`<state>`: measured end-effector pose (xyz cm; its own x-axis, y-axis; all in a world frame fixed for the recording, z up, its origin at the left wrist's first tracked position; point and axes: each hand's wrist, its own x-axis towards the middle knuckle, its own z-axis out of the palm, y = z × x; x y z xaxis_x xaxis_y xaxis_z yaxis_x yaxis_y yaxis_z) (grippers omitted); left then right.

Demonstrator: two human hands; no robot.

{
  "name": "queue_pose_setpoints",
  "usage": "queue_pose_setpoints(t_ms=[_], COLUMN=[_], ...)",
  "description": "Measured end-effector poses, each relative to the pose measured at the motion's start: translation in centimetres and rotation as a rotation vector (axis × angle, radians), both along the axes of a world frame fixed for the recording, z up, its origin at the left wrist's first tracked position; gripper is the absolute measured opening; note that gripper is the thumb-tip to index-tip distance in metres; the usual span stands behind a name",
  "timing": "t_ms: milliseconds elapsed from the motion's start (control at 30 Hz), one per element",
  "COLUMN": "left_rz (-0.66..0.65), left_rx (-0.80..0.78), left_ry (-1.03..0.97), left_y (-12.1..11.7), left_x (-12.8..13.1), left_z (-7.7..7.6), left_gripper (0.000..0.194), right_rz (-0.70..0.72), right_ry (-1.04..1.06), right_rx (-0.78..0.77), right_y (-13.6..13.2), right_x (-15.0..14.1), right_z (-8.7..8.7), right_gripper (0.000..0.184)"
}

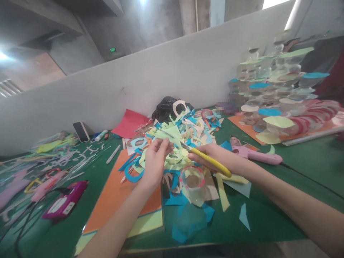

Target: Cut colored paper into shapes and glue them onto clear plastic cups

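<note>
Yellow-handled scissors (211, 162) are held in the right hand (216, 153), whose fingers are closed around the handle; how far the blades are open, I cannot tell. The left hand (157, 157) has its thumb and fingertips pinched together on a pale green paper piece (173, 133), which is in front of the scissors' tips, above a heap of cut paper scraps (200, 125). Whether the blades touch this paper is not clear. Just below the right hand stands a clear plastic cup (197, 195) with a red-marked rim. Under the left forearm lies an orange sheet (115, 193) on the green table (223, 229). Near the right wrist rests a pink glue gun (256, 156). Behind the scraps, a black plastic bag (165, 107) sits against the pale wall (161, 71).
</note>
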<state>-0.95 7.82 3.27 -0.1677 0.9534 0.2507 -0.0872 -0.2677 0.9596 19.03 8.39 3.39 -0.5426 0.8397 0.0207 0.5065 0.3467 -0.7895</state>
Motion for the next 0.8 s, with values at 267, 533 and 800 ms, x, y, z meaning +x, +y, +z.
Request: queue_pose_setpoints(t_ms=[267, 533, 800], left_rz=[-0.004, 0.016, 0.048], left_rx=[0.012, 0.016, 0.009], left_ry=[0.028, -0.001, 0.038], left_y=[0.30, 0.58, 0.90], left_x=[-0.03, -0.19, -0.83], left_z=[-0.36, -0.41, -0.60], left_gripper=[0.024, 0.025, 0.027], right_rz=[-0.048, -0.077, -0.076], right_ry=[-0.035, -0.061, -0.020], right_rx=[-0.036, -0.042, -0.047], right_y=[-0.52, -0.51, -0.55], right_x=[0.32, 0.41, 0.56], right_z=[0.72, 0.78, 1.07], right_gripper=[0.056, 0.058, 0.057])
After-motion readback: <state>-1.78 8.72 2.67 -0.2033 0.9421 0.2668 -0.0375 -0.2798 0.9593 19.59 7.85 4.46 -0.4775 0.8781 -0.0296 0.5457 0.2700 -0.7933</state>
